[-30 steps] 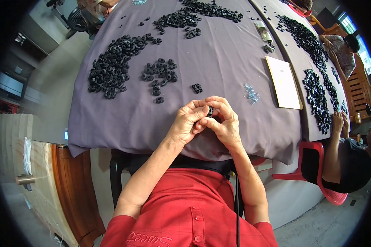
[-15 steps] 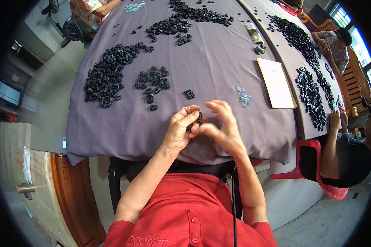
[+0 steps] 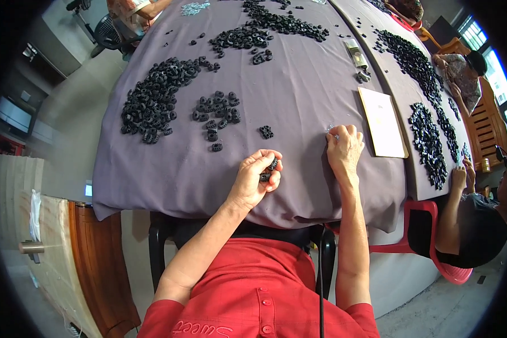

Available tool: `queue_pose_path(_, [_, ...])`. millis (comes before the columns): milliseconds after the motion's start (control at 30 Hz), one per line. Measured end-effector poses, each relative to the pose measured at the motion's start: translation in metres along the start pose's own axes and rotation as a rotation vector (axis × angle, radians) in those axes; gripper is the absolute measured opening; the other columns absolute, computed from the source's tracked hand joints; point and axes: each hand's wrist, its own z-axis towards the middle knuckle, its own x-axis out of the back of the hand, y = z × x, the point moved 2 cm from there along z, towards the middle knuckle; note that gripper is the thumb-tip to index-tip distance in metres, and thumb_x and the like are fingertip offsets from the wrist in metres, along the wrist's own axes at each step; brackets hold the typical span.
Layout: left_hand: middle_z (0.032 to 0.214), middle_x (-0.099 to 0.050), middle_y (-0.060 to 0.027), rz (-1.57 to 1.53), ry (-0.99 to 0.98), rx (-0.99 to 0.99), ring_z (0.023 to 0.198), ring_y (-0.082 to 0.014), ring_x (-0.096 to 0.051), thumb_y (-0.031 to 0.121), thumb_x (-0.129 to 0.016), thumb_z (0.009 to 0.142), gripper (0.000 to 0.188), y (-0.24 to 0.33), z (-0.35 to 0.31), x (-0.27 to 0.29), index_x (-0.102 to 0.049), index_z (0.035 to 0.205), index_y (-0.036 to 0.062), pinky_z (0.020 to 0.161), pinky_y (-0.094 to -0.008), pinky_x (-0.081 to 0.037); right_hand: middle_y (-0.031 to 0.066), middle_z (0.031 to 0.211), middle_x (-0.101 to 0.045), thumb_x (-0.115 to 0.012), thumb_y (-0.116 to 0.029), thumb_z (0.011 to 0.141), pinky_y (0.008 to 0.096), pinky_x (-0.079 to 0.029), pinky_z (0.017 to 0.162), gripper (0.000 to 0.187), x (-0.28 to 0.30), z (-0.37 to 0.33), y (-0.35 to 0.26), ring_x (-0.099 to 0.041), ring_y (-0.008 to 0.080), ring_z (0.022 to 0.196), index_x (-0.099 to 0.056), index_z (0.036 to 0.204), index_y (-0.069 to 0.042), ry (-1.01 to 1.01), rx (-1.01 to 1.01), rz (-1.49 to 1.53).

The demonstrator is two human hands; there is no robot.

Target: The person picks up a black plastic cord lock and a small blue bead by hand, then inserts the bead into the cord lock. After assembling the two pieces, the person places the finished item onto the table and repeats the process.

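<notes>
My left hand [image 3: 251, 179] is curled round ridged black pieces [image 3: 272, 164] — one shows between thumb and forefinger, and more black shows lower among the bent fingers — just above the near edge of the counter [image 3: 304, 84]. My right hand [image 3: 345, 149] is down on the cloth [image 3: 298, 197], fingers bunched over some tiny clear bits [image 3: 330, 128]; I cannot tell whether they have pinched any. Between my hands and a little beyond them sits a small black cluster [image 3: 266, 132]. To its left lies a loose group [image 3: 218, 107], with a big black heap [image 3: 152, 101] further left. A cream board [image 3: 382, 123] lies right of my right hand.
</notes>
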Motion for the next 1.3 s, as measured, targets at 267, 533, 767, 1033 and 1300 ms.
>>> queue_pose_path(267, [0.079, -0.059, -0.0105, -0.029, -0.027, 0.023, 0.054, -0.0156, -0.053, 0.01, -0.046, 0.091, 0.014, 0.003, -0.003, 0.004, -0.057, 0.094, 0.0014, 0.044, -0.0265, -0.04, 0.0046, 0.089, -0.056, -0.067, -0.011, 0.072, 0.0417, -0.036, 0.077, 0.01, 0.006, -0.007, -0.018, -0.048, 0.0285, 0.089, -0.064, 0.081, -0.011, -0.089, 0.2, 0.086])
queue_pose_path(533, [0.078, -0.055, -0.0042, 0.087, -0.034, -0.004, 0.054, -0.0103, -0.051, 0.02, -0.051, 0.095, 0.017, 0.007, -0.011, -0.007, -0.056, 0.099, 0.0045, 0.044, -0.0221, -0.038, 0.0073, 0.083, -0.055, -0.059, -0.006, 0.077, 0.0411, -0.036, 0.076, 0.008, 0.001, -0.016, -0.038, -0.049, 0.0297, 0.086, -0.056, 0.084, -0.008, -0.15, 0.297, -0.032])
queue_pose_path(767, [0.081, -0.06, -0.0023, 0.415, 0.161, -0.275, 0.053, -0.002, -0.045, 0.011, -0.047, 0.095, 0.016, 0.072, -0.041, 0.026, -0.06, 0.103, 0.0057, 0.041, -0.0139, -0.031, 0.0149, 0.093, -0.053, -0.055, 0.003, 0.078, 0.041, -0.039, 0.081, 0.019, 0.001, -0.04, -0.047, -0.049, 0.0333, 0.09, -0.055, 0.096, -0.003, -0.177, 0.246, 0.285])
queue_pose_path(1033, [0.075, -0.057, -0.0026, 1.619, 0.415, -0.67, 0.063, -0.0143, -0.055, 0.011, -0.066, 0.081, 0.019, 0.105, -0.043, 0.045, -0.065, 0.1, 0.0051, 0.06, -0.0275, -0.046, 0.0141, 0.085, -0.054, -0.052, 0.002, 0.081, 0.035, -0.045, 0.072, 0.013, 0.009, -0.048, -0.072, -0.056, 0.0276, 0.078, -0.053, 0.094, 0.0, -0.249, 0.117, 0.643])
queue_pose_path(1300, [0.08, -0.053, -0.0074, 1.826, 0.359, -0.626, 0.069, -0.0218, -0.057, 0.007, -0.067, 0.077, 0.019, 0.096, -0.034, 0.037, -0.066, 0.096, 0.0085, 0.063, -0.0331, -0.047, 0.0125, 0.084, -0.055, -0.053, 0.002, 0.083, 0.0303, -0.046, 0.068, 0.013, 0.009, -0.057, -0.094, -0.056, 0.0226, 0.073, -0.057, 0.095, -0.001, -0.343, 0.109, 0.837])
